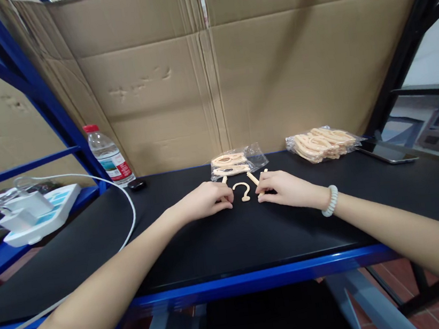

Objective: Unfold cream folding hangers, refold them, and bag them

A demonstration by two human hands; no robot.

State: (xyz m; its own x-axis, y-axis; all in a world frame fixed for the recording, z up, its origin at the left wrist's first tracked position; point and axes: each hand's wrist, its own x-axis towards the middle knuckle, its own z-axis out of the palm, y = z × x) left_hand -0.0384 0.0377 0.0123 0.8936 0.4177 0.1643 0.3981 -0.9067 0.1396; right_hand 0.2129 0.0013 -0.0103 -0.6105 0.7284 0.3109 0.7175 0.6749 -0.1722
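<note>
My left hand (210, 199) rests on the black table (213, 241) with its fingers curled round a small beige plastic piece whose tip shows above the knuckles. My right hand (281, 188), with a pale bead bracelet on the wrist, is curled round similar beige pieces that stick out above it. Between the two hands lies a beige hook-shaped piece (241, 189), touched by neither hand. Just behind it sits a clear bag of beige pieces (235, 162).
A second, fuller clear bag of beige pieces (322, 144) lies at the back right, next to a dark tablet (387, 151). At the left stand a water bottle (108, 156), a small black object (137, 184), and a white power strip (40, 212) with a cable. Cardboard walls the back.
</note>
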